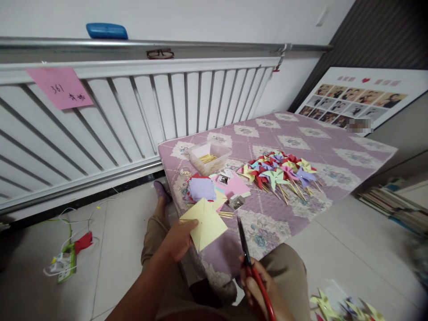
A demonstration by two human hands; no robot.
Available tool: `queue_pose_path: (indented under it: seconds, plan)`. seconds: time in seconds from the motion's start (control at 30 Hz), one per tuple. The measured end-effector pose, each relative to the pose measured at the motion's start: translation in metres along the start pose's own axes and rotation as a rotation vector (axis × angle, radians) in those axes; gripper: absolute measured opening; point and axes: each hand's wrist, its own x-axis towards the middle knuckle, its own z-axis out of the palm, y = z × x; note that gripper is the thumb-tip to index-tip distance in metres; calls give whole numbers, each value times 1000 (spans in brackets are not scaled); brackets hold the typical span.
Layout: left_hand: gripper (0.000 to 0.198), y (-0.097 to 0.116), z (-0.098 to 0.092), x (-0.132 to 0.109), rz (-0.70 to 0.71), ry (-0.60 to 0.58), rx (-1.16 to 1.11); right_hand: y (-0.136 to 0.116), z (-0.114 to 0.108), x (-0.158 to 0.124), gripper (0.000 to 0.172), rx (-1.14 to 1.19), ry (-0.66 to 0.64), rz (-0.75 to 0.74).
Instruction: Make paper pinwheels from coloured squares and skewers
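A square of yellow paper (207,227) with slits cut in from its corners is pinched in my left hand (181,237) over the table's near left edge. My right hand (262,285) is wrapped round red-handled scissors (246,249), whose dark blades point forward and look closed, apart from the paper. Beyond the yellow square lie a stack of purple paper squares (202,189), pink paper (236,185) and some thin sticks (226,214). Finished paper pinwheels (279,174) on sticks are heaped to the right of these.
A clear plastic box (210,157) with sticks stands on the cloth-covered table (267,223). Behind is a white radiator (194,98). More pinwheels (326,304) lie at the lower right, and a power strip (67,263) with cables is on the floor at left.
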Motion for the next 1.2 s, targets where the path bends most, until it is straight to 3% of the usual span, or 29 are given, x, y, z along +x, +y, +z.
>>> queue_pose_path:
  seconds: [0.17, 0.33, 0.63, 0.73, 0.93, 1.03, 1.2]
  plan:
    - [22, 3, -5, -2, -90, -132, 388, -29, 13, 16, 56, 254, 2, 15]
    - [30, 7, -7, -1, -74, -271, 642, -57, 36, 25, 54, 301, 26, 67]
    - [40, 2, -14, 3, -117, -342, 689, -43, 45, 31, 41, 298, -78, -3]
    - [38, -1, -13, 4, -99, -345, 594, -41, 46, 31, 41, 275, -1, 13]
    - [47, -12, -4, -4, -90, -340, 154, -40, 49, 37, 42, 336, 166, -50]
    - [55, -30, 3, -9, -58, -300, -17, -41, 52, 39, 42, 391, 236, -76]
    - [45, -68, 16, -13, 26, -157, -141, -46, 59, 38, 44, 453, 261, -95]
